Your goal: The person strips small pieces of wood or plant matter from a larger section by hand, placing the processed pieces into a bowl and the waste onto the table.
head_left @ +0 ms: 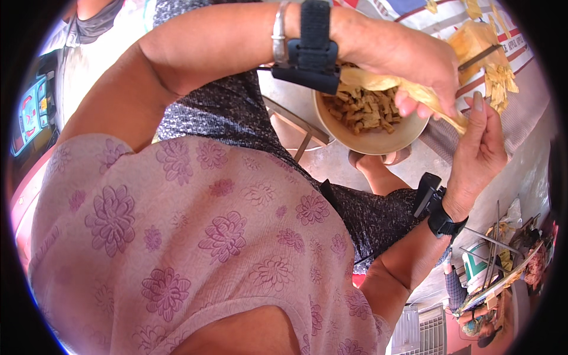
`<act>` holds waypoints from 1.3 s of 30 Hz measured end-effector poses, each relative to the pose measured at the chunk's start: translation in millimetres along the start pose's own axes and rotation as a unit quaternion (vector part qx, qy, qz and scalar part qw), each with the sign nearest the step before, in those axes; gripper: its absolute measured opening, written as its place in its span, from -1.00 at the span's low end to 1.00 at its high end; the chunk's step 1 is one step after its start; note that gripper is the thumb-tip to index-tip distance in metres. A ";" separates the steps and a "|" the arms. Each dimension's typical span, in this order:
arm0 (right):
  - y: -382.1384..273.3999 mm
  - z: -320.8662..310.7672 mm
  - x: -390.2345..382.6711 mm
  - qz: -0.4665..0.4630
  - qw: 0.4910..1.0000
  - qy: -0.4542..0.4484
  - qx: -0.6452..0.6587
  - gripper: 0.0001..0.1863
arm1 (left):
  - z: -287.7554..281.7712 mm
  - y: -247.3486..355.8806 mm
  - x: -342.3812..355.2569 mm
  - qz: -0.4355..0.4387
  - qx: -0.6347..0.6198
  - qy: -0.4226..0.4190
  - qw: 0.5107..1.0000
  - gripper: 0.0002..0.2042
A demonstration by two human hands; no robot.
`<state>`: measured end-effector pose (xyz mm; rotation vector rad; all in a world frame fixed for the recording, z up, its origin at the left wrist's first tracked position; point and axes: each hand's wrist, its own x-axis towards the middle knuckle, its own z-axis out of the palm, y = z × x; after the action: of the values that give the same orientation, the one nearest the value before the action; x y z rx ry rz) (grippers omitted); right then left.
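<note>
A long, limp, pale yellow strip (427, 94) stretches between my two hands. My left hand (408, 62) reaches across from the left with its fingers curled round the strip. At the strip's lower right end, my right hand (482, 139) pinches it between thumb and fingers. Beneath the strip is a cream-coloured bowl (378, 145) holding many short, chopped yellow-brown pieces (361, 112). Just beyond my left hand, a dark, narrow blade (479, 57) lies across a yellowish block (464, 41); its handle does not show.
A pile of cut yellow pieces (500, 83) lies beside the block on a printed cloth or sack (520, 50). Left of the bowl is a metal frame (310, 133). At the lower right, another person (482, 319) is near a white and green bucket (473, 266). A blue object (29, 115) stands far left.
</note>
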<state>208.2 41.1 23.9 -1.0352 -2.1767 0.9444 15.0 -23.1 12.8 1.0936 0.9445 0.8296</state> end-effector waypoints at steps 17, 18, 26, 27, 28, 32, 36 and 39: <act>-7.0 -29.5 -6.9 0.083 0.904 -0.163 0.386 -0.68 | -27.6 34.6 -6.3 0.103 -0.067 0.058 0.991 -0.79; -8.8 -26.9 -7.5 0.076 0.886 -0.165 0.427 -0.68 | -19.9 29.7 -6.8 0.063 -0.080 0.074 0.992 -0.79; -18.3 5.4 8.6 0.185 0.949 -0.038 0.254 -0.63 | 3.3 4.3 4.1 0.101 0.063 0.199 0.973 -0.80; -15.4 8.0 9.7 0.184 0.951 -0.055 0.244 -0.61 | 4.0 4.5 6.2 0.157 0.121 0.231 0.953 -0.81; -13.9 9.5 11.7 0.183 0.952 -0.071 0.233 -0.60 | 2.3 6.1 7.9 0.148 0.240 0.260 0.923 -0.77; -8.3 21.6 10.6 0.151 0.942 -0.118 0.276 -0.46 | 8.2 10.2 4.6 0.113 0.335 0.309 0.883 -0.66; -7.4 29.7 10.9 0.152 0.916 -0.178 0.325 -0.41 | 4.1 3.7 7.7 0.098 0.351 0.363 0.857 -0.71; -15.2 37.0 12.0 0.107 0.951 -0.138 0.254 -0.44 | -0.3 -1.4 11.8 0.130 0.169 0.372 0.903 -0.76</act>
<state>168.6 30.6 15.4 -0.9302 -1.8836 1.7307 19.2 -12.7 9.0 1.2350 1.6507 1.3918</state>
